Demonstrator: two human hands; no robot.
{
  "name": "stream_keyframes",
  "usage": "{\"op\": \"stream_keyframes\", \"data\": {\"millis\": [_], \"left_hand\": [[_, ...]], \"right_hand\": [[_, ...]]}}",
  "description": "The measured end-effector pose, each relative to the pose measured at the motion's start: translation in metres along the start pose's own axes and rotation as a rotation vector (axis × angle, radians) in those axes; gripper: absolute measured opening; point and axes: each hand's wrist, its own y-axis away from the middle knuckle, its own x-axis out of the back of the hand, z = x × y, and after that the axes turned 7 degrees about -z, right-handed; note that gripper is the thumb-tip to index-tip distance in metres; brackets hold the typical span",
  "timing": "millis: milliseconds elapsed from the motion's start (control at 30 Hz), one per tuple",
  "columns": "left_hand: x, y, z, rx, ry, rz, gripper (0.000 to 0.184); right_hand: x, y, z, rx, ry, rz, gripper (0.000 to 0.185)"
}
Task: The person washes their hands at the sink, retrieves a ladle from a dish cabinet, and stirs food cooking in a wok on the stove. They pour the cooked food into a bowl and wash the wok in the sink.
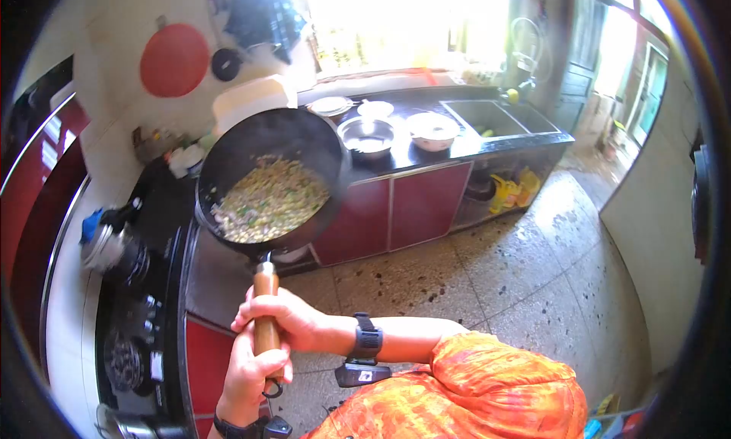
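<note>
A large dark wok (339, 157) hangs in the air, tilted toward me, with chopped, mixed food (274, 199) in pale and green bits spread over its lower part. My right hand (288, 319) is wrapped round the upper part of its wooden handle (266, 287). Lower down, near the hanging ring at the handle's end, my left hand (250, 367) grips the same handle. Both hands are closed on it, one above the other. Beyond the wok's right rim stands a steel bowl (367, 137) on the black counter.
A white bowl (432, 130), plates (330, 105) and a double sink (495, 119) line the counter (411, 156) under the bright window. To my left is the black gas stove (126, 317). A red round board (174, 60) hangs on the wall. Red cabinets (430, 203) stand below.
</note>
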Motion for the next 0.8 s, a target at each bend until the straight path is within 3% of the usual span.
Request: {"op": "stream_keyframes", "data": {"millis": [200, 300, 433, 633, 800], "left_hand": [[-0.092, -0.125, 0.026, -0.024, -0.04, -0.263, 0.028], [-0.144, -0.181, 0.035, 0.035, -0.131, -0.348, 0.024], [-0.214, -0.237, 0.032, -0.041, -0.12, -0.434, 0.034], [-0.277, -0.303, 0.013, -0.068, -0.081, -0.492, 0.049], [-0.276, -0.339, 0.013, -0.043, -0.054, -0.608, 0.061]], "right_hand": [[0.034, 0.056, -0.143, 0.306, 0.121, 0.326, 0.021], [0.075, 0.088, -0.208, 0.317, 0.127, 0.31, 0.018], [0.118, 0.13, -0.273, 0.395, 0.089, 0.324, 0.009], [0.148, 0.171, -0.336, 0.484, 0.067, 0.34, 0.012], [0.165, 0.164, -0.355, 0.518, 0.131, 0.453, 0.021]]}}
